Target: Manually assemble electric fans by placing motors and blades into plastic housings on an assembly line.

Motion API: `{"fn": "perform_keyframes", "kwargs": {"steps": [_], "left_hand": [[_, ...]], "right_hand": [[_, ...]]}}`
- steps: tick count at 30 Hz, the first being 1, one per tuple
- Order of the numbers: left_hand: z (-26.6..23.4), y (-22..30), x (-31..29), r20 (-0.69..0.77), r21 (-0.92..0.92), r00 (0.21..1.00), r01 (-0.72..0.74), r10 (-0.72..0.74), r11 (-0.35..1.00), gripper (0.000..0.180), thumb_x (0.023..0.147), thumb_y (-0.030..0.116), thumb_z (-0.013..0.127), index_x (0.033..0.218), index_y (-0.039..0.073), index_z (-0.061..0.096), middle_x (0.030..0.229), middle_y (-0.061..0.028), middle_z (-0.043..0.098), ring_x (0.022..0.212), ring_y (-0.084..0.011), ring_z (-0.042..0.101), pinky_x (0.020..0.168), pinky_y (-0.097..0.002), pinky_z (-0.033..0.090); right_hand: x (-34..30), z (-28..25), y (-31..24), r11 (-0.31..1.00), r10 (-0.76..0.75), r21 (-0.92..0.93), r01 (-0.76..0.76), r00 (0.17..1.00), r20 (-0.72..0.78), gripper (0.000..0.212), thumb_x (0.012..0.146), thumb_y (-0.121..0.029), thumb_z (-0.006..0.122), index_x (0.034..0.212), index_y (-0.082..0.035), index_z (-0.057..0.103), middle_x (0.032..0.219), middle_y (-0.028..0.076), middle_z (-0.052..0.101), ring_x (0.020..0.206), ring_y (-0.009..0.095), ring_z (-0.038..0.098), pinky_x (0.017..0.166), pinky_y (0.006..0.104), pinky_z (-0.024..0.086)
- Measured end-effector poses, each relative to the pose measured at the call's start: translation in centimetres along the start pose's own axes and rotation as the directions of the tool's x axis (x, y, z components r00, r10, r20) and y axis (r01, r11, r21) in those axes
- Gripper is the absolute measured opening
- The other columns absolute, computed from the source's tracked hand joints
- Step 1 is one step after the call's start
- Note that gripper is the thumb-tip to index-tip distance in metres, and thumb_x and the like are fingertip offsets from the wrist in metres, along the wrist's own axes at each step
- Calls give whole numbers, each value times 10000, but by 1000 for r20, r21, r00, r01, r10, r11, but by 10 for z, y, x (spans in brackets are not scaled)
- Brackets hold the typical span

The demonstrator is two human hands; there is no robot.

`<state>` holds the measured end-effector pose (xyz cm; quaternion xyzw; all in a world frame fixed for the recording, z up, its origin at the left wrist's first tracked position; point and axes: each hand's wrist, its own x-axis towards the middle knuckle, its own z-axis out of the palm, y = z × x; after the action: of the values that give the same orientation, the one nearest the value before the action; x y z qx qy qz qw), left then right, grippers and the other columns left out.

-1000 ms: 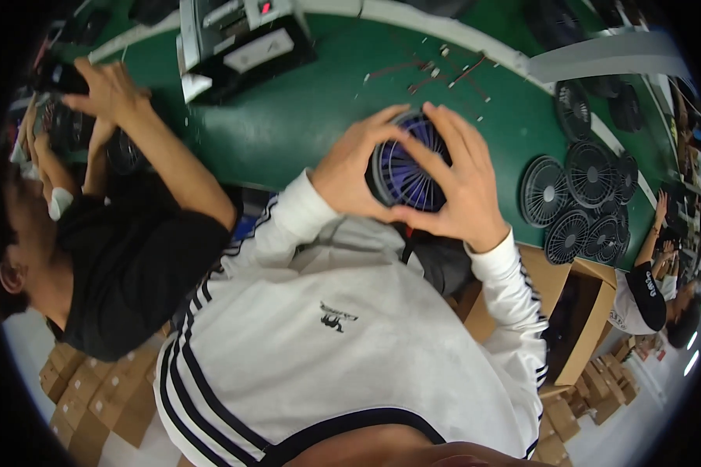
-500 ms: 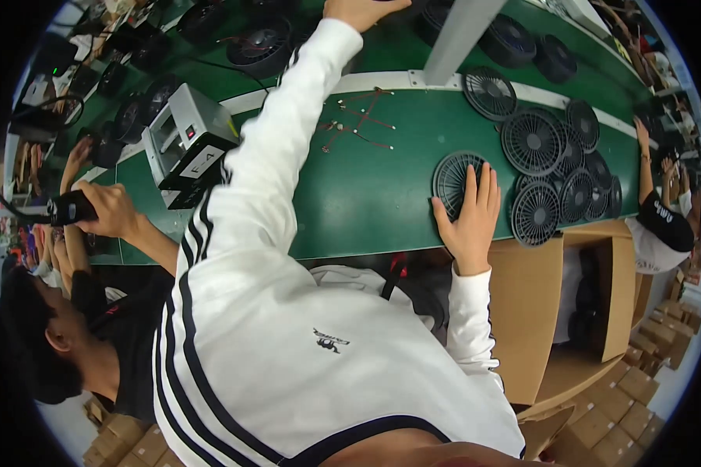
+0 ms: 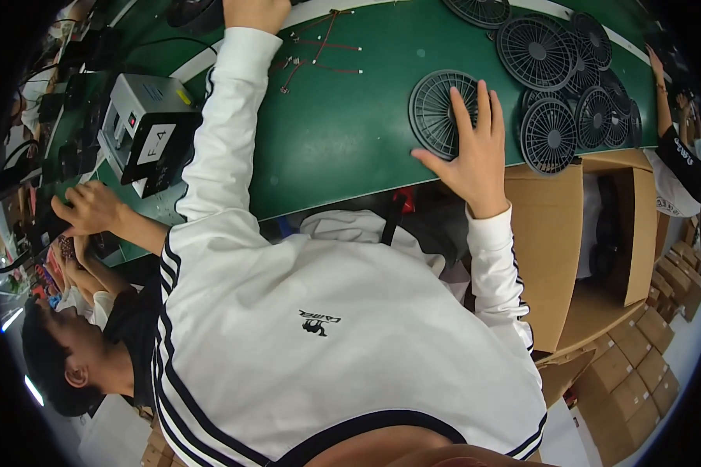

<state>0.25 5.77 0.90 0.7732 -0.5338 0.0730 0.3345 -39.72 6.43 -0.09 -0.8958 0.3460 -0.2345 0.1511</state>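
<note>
My left hand reaches far across the green workbench, and the picture's upper edge cuts off its fingers. Whatever it touches there is out of sight. On the bench near the front edge lies a round black fan grille with radial slats. Over its right side is my right hand, fingers spread and thumb stretched out toward the grille's lower rim. It grips nothing; whether the fingertips touch the slats is hard to tell. Several more black fan grilles lie overlapping to the right of that hand.
Thin red wires with white connectors lie mid-bench. A grey boxy device stands at left. Beside it is a co-worker's hand. An open cardboard box stands below the bench's front edge at right, with stacked cartons behind.
The view has shifted, so the bench sits higher in it. My right hand has slid toward the grille's right side, uncovering more of it. My left hand's fingers have left the picture.
</note>
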Motion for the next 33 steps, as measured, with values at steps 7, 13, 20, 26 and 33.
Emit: {"fn": "perform_keyframes", "kwargs": {"steps": [7, 13, 20, 26, 33], "left_hand": [[-85, 36, -121, 43, -944, 883, 189, -467, 271, 310, 1071, 204, 611, 1269, -33, 631, 1245, -103, 704, 1109, -222, 685, 995, -352, 524], [-89, 51, -213, 588, -809, 645, 458, -488, -369, 415, 1145, 296, 422, 1355, -26, 577, 1304, -116, 677, 1209, -223, 649, 1056, -374, 510], [-91, 73, -235, 408, -870, 700, 493, -586, -17, 493, 1136, 305, 439, 1501, -26, 434, 1422, -165, 586, 1329, -246, 567, 1141, -406, 443], [-89, 64, -236, 272, -770, 908, 403, -318, 495, 812, 992, 370, 680, 1583, -30, 293, 1519, -219, 467, 1411, -307, 478, 1200, -418, 361], [-84, 54, -239, 260, -734, 957, 283, -129, 617, 1243, 731, 370, 955, 1613, -15, 168, 1575, -253, 374, 1444, -352, 439, 1193, -452, 381]], "right_hand": [[-14, -12, 14, 917, -347, 280, 283, 912, 216, 665, 771, -253, 805, 1375, -48, 619, 1558, 233, 453, 1425, 440, 434, 1145, 532, 401], [-15, -12, -37, 987, 69, 144, -64, 997, -29, 592, 731, -165, 738, 1303, -36, 656, 1449, 213, 568, 1352, 435, 502, 1147, 545, 385], [-13, -21, -16, 981, -195, 59, 186, 943, 269, 575, 762, -152, 701, 1321, -28, 649, 1497, 222, 524, 1347, 461, 473, 1136, 551, 375], [-31, -11, -11, 992, -60, 111, 62, 998, -18, 627, 734, -124, 672, 1353, -30, 636, 1529, 238, 504, 1417, 496, 420, 1191, 582, 310], [-14, -24, -19, 971, -234, 47, 236, 877, 420, 764, 773, -356, 795, 1432, -45, 566, 1594, 253, 411, 1453, 500, 369, 1212, 588, 274]]}}
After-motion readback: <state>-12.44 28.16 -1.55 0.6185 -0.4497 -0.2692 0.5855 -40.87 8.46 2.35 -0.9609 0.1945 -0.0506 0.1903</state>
